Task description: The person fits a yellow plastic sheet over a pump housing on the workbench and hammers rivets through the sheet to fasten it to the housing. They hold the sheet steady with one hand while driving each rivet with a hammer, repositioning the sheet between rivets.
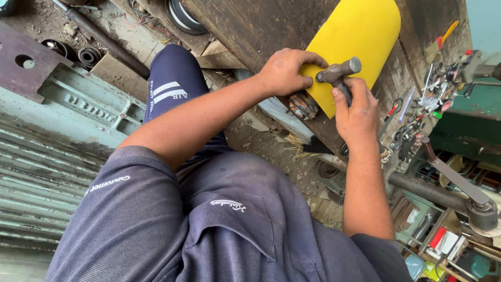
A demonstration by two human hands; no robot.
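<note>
At the lower right, an open tool tray (443,245) holds small boxes and hand tools. At the near edge of the dark wooden workbench (250,26), the right hand (357,112) is wrapped tight around a hammer (339,73), while the left hand (284,70) presses the yellow sheet (360,31). Scissors and pliers (417,115) lie along the bench's right edge; beyond, gritty floor.

Small packages lay in the open wooden compartments (417,230) at the lower right: a flat white box with a red end (441,239) stood there, tilted. Just beside it lay a yellow-green packet (434,271) and a pale blue one (415,265), both near the bottom edge. No sign or screen was seen.
</note>
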